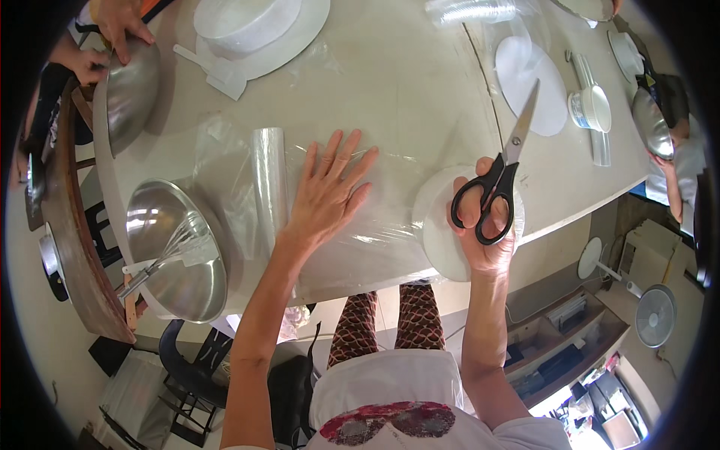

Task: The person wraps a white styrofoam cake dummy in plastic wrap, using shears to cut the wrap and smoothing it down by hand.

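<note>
My left hand [333, 194] lies flat with fingers spread on a sheet of clear plastic film [382, 225] over the table. Just left of it is a roll of the film [269, 174]. My right hand [488, 225] has its fingers through the black handles of a pair of scissors [509, 157], whose blades look closed and point up and away. Beneath that hand is a white round disc [441, 225], partly hidden, with film over part of it. To the left, a tilted steel mixing bowl [197, 287] holds a balloon whisk [174, 242] and a white spatula [202, 251].
Across the table [388, 84] are a round white pan-like piece [242, 28] on a board, another spatula [225, 79], a white disc [531, 84] and a white tub [590, 109]. Another person's hands hold a steel bowl [132, 95] at upper left. A second person holds a bowl [652, 124] at right.
</note>
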The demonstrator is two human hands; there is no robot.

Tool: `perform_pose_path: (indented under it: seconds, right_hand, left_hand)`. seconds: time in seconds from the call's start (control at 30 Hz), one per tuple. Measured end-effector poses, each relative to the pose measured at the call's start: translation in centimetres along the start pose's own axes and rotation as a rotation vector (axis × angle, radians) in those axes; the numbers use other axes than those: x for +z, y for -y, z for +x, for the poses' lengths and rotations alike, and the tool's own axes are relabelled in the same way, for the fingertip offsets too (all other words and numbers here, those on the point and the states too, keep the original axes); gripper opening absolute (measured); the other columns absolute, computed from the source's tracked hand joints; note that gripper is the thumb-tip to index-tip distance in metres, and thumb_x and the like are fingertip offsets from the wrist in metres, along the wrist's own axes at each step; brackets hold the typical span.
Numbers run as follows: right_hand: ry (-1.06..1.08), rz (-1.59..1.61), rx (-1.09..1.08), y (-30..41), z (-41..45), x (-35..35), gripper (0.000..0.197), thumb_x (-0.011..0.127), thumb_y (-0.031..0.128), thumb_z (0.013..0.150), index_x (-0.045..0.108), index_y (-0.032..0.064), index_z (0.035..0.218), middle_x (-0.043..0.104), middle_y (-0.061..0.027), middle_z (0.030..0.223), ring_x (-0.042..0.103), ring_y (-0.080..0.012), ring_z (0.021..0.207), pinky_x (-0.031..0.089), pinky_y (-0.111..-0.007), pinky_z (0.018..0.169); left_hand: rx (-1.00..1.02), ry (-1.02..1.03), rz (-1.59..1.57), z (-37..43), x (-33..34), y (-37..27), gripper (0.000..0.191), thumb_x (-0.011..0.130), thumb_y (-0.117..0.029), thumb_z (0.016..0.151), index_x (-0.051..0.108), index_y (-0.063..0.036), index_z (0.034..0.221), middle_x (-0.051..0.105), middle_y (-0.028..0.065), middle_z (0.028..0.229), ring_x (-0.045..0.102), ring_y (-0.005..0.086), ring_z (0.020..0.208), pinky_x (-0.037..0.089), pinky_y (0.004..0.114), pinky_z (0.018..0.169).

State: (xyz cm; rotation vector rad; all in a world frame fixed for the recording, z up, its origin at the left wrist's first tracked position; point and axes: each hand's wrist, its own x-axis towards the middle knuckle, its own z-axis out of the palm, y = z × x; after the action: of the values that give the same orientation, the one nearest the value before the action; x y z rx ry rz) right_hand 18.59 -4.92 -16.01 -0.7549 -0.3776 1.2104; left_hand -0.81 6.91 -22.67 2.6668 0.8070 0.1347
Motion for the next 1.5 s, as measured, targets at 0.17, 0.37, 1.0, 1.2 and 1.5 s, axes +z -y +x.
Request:
perform_pose_path:
  seconds: [0.17,0.37,1.0,1.2,1.5]
  right_hand:
    - [-0.08,-0.091,0.014,0.0,-0.1,-0.4,0.053,0.065,0.041,0.087,0.046,0.0003,0.115,0.047,-0.0013,0.058,0.041,-0.0115,0.057,0.036,-0.029,0.056]
    - [0.037,-0.127,-0.006,-0.2,-0.2,0.0,0.051,0.062,0.043,0.089,0.045,0.0052,0.118,0.043,0.0041,0.053,0.036,-0.0098,0.06,0.032,-0.03,0.061]
    - [-0.024,-0.047,0.06,-0.1,0.2,0.1,0.048,0.058,0.039,0.092,0.046,0.0013,0.119,0.041,0.0025,0.055,0.037,-0.0111,0.064,0.033,-0.03,0.067]
    - [-0.048,-0.138,0.068,-0.1,0.1,0.2,0.046,0.058,0.038,0.093,0.046,0.0014,0.118,0.042,0.0015,0.057,0.037,-0.0112,0.064,0.034,-0.031,0.069]
    - [-0.001,-0.174,0.05,-0.1,0.0,-0.5,0.044,0.056,0.034,0.095,0.049,-0.0041,0.115,0.047,-0.0011,0.063,0.043,-0.0113,0.062,0.04,-0.033,0.069]
  left_hand:
    - [-0.027,0.072,-0.024,0.0,-0.3,-0.1,0.056,0.046,-0.047,0.093,0.036,-0.0227,0.143,0.018,0.0077,0.154,0.014,0.0298,0.142,0.009,0.051,0.116]
    - [-0.066,0.067,-0.066,0.2,-0.1,0.1,0.056,0.035,-0.053,0.096,0.039,-0.0203,0.142,0.018,0.0104,0.154,0.013,0.0305,0.142,0.007,0.05,0.116]
    - [-0.135,-0.066,-0.201,-6.6,2.5,-5.4,0.056,0.039,-0.037,0.098,0.028,-0.0073,0.145,0.023,0.0175,0.151,0.022,0.0379,0.139,0.015,0.061,0.109]
    - [-0.124,-0.057,-0.211,-7.0,2.5,-4.9,0.071,0.047,-0.048,0.092,0.026,-0.0075,0.146,0.018,0.0185,0.152,0.016,0.0386,0.141,0.013,0.062,0.108]
    - [-0.384,-0.051,-1.416,-15.1,0.5,-15.1,0.03,0.059,-0.022,0.091,0.058,-0.0026,0.114,0.063,0.0132,0.109,0.061,0.0234,0.101,0.048,0.036,0.085]
